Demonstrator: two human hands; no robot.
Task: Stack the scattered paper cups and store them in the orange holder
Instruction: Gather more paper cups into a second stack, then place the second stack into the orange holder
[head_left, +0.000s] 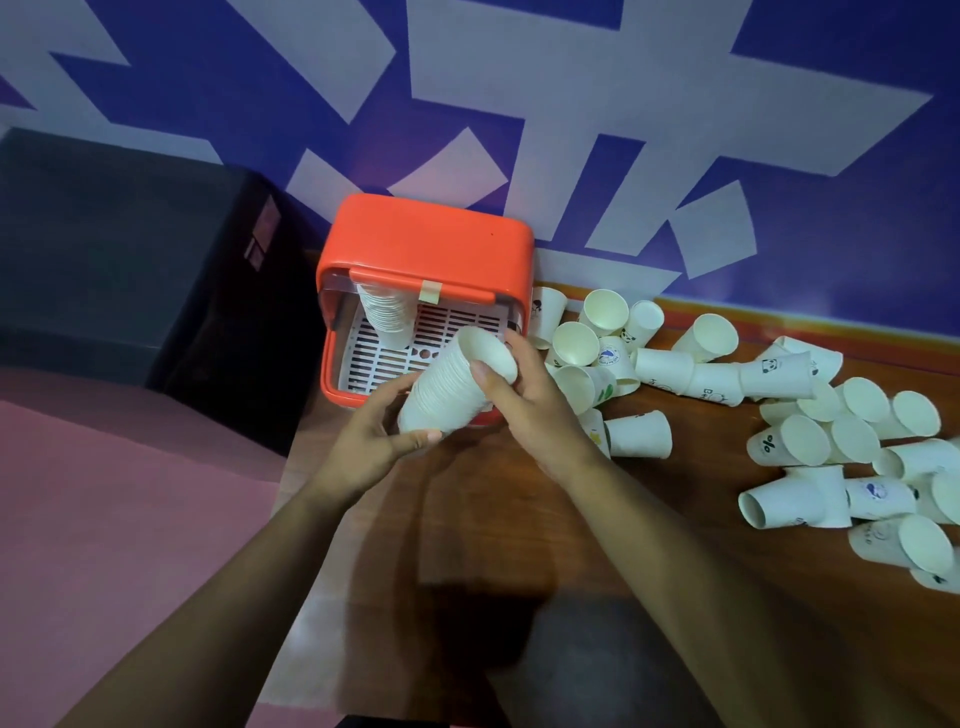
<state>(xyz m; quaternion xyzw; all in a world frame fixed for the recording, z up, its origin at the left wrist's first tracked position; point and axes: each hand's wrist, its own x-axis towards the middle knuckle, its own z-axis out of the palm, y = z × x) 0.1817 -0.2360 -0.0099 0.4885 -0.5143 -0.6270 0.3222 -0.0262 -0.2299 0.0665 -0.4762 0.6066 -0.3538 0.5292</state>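
Observation:
Both my hands hold a tilted stack of white paper cups (454, 387) just in front of the orange holder (426, 239). My left hand (371, 441) grips the stack's lower end; my right hand (524, 400) grips its upper part near the open mouth. The holder's front is open, showing a white slotted tray (395, 353). Another stack of cups (387, 314) stands inside at its back left. Several loose cups (597, 343) lie scattered on the wooden table to the right of the holder, more (841, 457) farther right.
A black box (130, 270) stands left of the holder. A pink surface (104, 519) lies at the left beside the wooden table (519, 519). A blue and white patterned wall (571, 104) runs behind the holder and the cups.

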